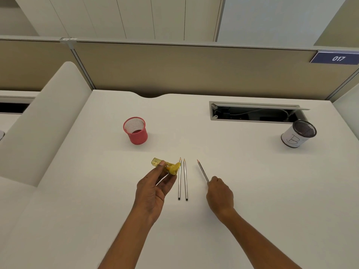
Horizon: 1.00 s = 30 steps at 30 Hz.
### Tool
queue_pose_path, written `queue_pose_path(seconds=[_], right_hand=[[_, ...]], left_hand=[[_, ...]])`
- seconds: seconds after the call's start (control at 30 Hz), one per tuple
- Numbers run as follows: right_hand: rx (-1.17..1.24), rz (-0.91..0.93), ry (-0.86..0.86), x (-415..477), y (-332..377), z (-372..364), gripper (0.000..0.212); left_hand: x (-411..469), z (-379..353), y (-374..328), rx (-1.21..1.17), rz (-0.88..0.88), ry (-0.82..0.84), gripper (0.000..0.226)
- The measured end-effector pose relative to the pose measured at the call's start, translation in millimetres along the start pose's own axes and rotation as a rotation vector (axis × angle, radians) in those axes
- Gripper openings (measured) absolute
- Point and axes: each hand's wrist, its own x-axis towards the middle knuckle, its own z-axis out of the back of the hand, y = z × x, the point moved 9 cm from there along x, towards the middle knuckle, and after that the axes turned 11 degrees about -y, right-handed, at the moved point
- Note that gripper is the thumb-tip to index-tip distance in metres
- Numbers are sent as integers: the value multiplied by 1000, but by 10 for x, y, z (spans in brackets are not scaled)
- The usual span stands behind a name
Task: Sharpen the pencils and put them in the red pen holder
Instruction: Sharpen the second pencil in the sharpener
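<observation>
Here, mid-tabletop, the left hand pinches a yellow sharpener while the right hand grips one pencil, tip toward the far edge. Two more pencils lie side by side between the hands; the red pen holder stands upright nearer the far edge.

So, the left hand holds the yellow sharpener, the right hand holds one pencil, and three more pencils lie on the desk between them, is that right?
Not quite: the head view shows two pencils, not three, lying on the desk between the hands. The rest stands: the left hand holds the yellow sharpener and the right hand holds one pencil.
</observation>
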Motion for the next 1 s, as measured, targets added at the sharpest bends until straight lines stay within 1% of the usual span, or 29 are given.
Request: queue_pose_path(seconds=[0.1, 0.2, 0.27, 0.33, 0.53, 0.63, 0.73, 0.9, 1.0], right_hand=[[130, 4, -46, 38, -77, 127, 14], [426, -14, -83, 82, -134, 342, 11], [565, -1, -133, 95, -162, 550, 11], [618, 43, -203, 84, -176, 787, 14], [768, 84, -329, -22, -218, 1547, 16], [788, 168, -390, -147, -124, 1962, 15], [754, 270, -415, -302, 17, 2226, 16], [588, 409, -464, -529, 198, 2340, 19], [500, 449, -462, -604, 259, 2282, 24]], left_hand=[[-5, 0, 9, -6, 2, 3, 15], [-13, 0, 3, -13, -3, 1, 16], [-20, -5, -9, -20, -11, 2, 17], [-28, -14, -24, -24, -16, 5, 18], [-54, -60, -84, -33, -37, 25, 18], [-78, -93, -108, -33, -46, 43, 18], [-103, -124, -120, -36, -50, 55, 19], [-141, -155, -140, -48, -53, 51, 17], [-156, -152, -154, -42, -57, 45, 18]])
